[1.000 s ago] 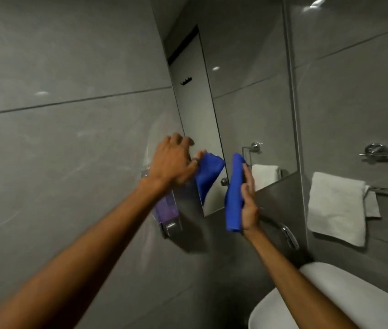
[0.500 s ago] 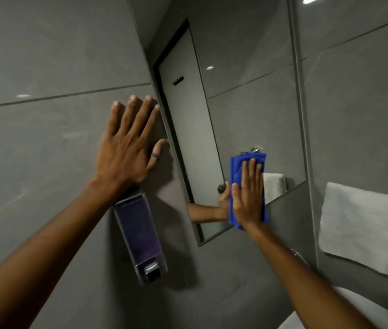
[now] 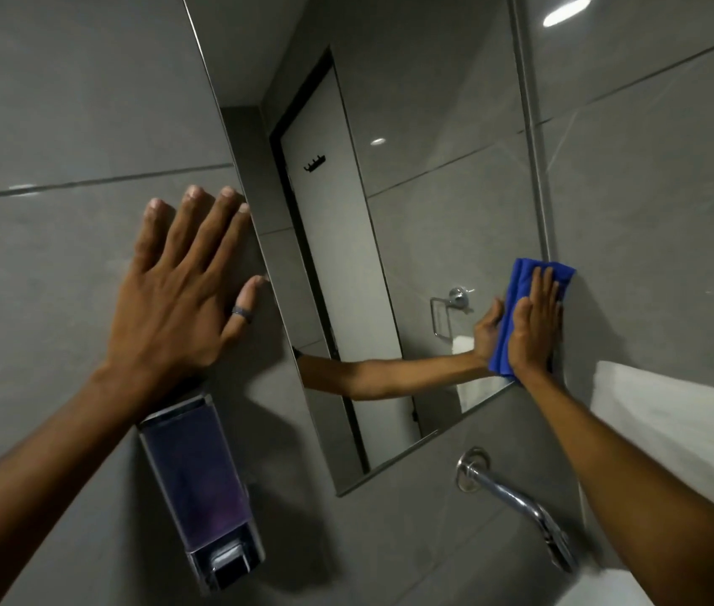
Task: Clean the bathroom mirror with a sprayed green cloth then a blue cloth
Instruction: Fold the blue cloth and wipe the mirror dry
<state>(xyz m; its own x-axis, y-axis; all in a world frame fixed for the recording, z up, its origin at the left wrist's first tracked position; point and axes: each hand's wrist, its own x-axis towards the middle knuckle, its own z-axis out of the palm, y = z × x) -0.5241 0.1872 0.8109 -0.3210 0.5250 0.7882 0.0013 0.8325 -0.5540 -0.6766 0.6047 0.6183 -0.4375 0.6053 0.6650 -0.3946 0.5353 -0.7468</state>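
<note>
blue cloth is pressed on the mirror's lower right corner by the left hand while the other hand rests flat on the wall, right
Not quite: the head view shows the right hand pressing the blue cloth on the mirror's lower right corner. The left hand is the one flat on the wall.

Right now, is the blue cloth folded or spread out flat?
Folded. The blue cloth shows stacked layers along its left edge, and the right hand presses it flat against the mirror near the lower right corner.
</note>
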